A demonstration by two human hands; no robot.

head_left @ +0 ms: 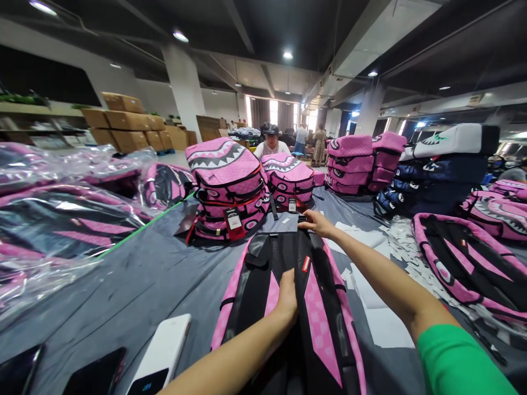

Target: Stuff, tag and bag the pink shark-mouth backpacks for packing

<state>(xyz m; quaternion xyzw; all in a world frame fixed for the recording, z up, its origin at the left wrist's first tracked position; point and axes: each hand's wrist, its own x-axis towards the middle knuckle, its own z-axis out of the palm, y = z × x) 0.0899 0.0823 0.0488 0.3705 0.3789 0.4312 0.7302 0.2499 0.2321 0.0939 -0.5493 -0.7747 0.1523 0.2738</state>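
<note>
A pink and black backpack (323, 329) lies on the table in front of me, its shoulder straps and back panel facing up. My left hand (287, 299) is at the middle of it, thumb over a black shoulder strap (298, 249); its other fingers are hidden. At the far top end, my right hand (316, 224) pinches a small black strap piece (302, 219). Just beyond stands a pile of pink shark-mouth backpacks (224, 164) with a dark hang tag (233, 219). A second pink pile (288, 175) is beside it.
Plastic-wrapped backpacks (69, 219) fill the left side. A white power bank (162, 345) and dark phones (96, 373) lie near the front left. White papers (382, 318), another pink backpack (469, 258) and navy backpacks (444, 175) are on the right. A person (272, 147) sits opposite.
</note>
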